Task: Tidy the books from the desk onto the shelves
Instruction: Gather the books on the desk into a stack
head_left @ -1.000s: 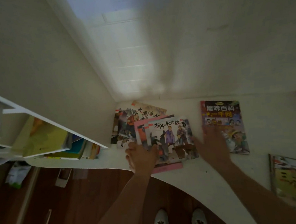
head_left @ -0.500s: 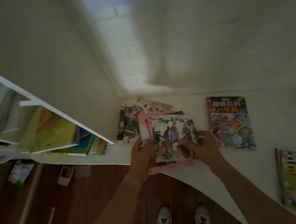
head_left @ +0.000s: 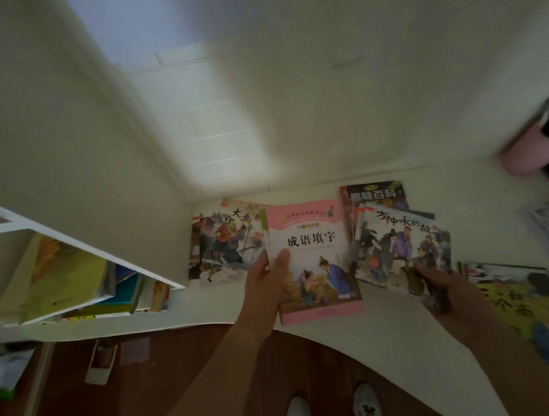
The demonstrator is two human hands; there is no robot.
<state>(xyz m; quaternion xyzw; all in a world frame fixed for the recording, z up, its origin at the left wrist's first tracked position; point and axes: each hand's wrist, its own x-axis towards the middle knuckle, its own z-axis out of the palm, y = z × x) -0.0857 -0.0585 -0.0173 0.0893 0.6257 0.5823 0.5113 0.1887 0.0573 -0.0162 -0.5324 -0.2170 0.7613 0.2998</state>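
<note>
Gripping the pink book (head_left: 315, 261) with left hand (head_left: 267, 284), right hand (head_left: 437, 281) pinching the comic (head_left: 401, 246) by its corner near the desk (head_left: 397, 347) front edge, it could flop and slip

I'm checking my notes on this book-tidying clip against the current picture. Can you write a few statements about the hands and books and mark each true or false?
1. The left hand grips the pink book by its left edge. True.
2. The right hand holds nothing. False: it holds the grey-blue picture book by its near edge.
3. The grey-blue picture book overlaps the dark book behind it. True.
4. The shelves on the left are bare. False: several books, one with a yellow cover, already stand there.
5. A book with a yellow-green cover lies on the desk to the right of the right hand. True.
</note>
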